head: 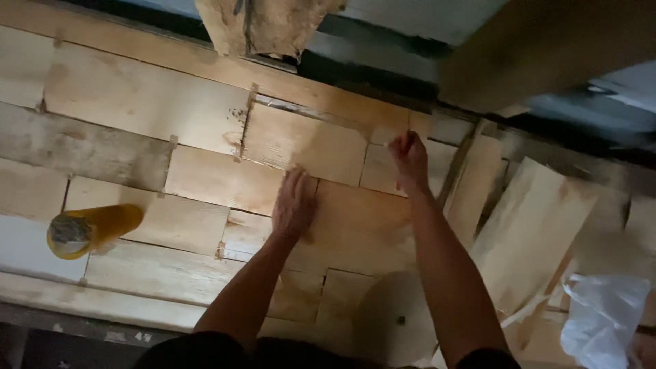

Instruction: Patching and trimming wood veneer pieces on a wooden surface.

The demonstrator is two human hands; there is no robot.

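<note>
Veneer bench (137, 109), left hand (294, 205) flat — right hand (408, 158) blurred

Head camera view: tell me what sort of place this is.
Probably a wood veneer workshop: thin veneer sheets cover the bench, taped at the seams, with a yellow tape roll nearby. The left hand presses one sheet.

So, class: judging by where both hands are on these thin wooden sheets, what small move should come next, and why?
Probably draw the closed right hand along the seam. The flat left hand pins one pale wooden veneer sheet, while the right is bunched at that sheet's upper edge; what it holds is unclear.
</note>
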